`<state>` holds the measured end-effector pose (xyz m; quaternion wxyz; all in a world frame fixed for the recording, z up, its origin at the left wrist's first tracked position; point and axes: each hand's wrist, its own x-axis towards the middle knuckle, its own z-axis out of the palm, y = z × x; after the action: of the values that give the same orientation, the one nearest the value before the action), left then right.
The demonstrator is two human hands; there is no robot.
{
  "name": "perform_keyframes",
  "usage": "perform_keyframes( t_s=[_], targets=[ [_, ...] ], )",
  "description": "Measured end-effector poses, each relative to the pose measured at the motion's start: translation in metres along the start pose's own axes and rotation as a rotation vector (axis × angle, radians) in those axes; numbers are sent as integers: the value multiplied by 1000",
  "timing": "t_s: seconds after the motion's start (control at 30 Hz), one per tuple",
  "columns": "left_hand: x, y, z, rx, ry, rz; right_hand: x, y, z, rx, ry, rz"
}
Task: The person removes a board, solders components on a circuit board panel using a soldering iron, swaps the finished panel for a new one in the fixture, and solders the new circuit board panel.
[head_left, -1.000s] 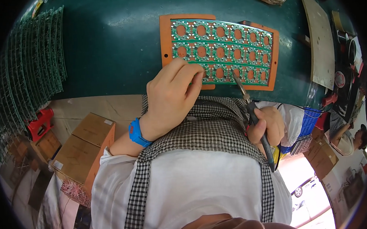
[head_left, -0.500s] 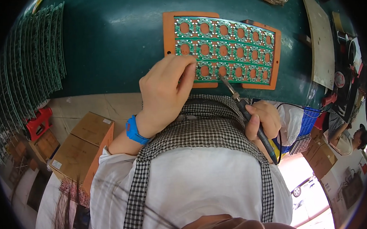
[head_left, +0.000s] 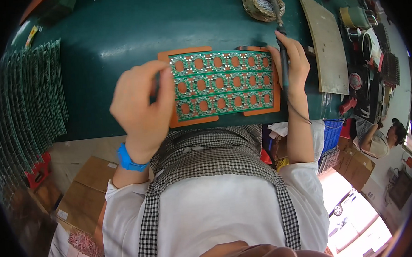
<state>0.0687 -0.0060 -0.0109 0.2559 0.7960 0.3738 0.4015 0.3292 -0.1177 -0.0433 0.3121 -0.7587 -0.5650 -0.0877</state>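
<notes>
In my right hand [head_left: 295, 62] is a soldering iron [head_left: 283, 56], its dark handle held upright along the fingers. The iron's tip end reaches the round, crusted container [head_left: 249, 9] of grey material at the far side. A green circuit board panel [head_left: 222, 72] with rows of round cutouts lies in an orange holder [head_left: 184, 52] on the table. Over the left edge of that holder hovers my left hand [head_left: 142, 97], slightly smeared by motion, thumb and forefinger pinched together. Whatever is between those fingertips is too small to make out.
Many thin green boards [head_left: 34, 97] stand in a row at the left of the green table [head_left: 114, 36]. A flat grey board [head_left: 324, 45] lies at the right, with tools and containers beyond it. Cardboard boxes [head_left: 82, 193] sit below left. Another person [head_left: 381, 139] is at the far right.
My right hand has carried the soldering iron from the panel up to the crusted container. My left hand has drawn back leftward from over the panel. The head view has shifted.
</notes>
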Motion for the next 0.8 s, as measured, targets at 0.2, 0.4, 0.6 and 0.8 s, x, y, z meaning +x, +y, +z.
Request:
perform_keyframes(
  t_s=[0.2, 0.4, 0.6, 0.8],
  targets=[
    [-17, -1, 21, -17, -234, 43, -37, -49, -50, 323, 112, -24],
    [-27, 1, 33, 4, -389, -30, -70, -75, -48, 519, -115, 263],
    [-33, 8, 32, -3, -398, -28, -72, -81, -45, 411, -146, 108],
    [-34, 9, 33, 42, -402, -10, -73, -79, -36, 472, -152, 80]
  ],
)
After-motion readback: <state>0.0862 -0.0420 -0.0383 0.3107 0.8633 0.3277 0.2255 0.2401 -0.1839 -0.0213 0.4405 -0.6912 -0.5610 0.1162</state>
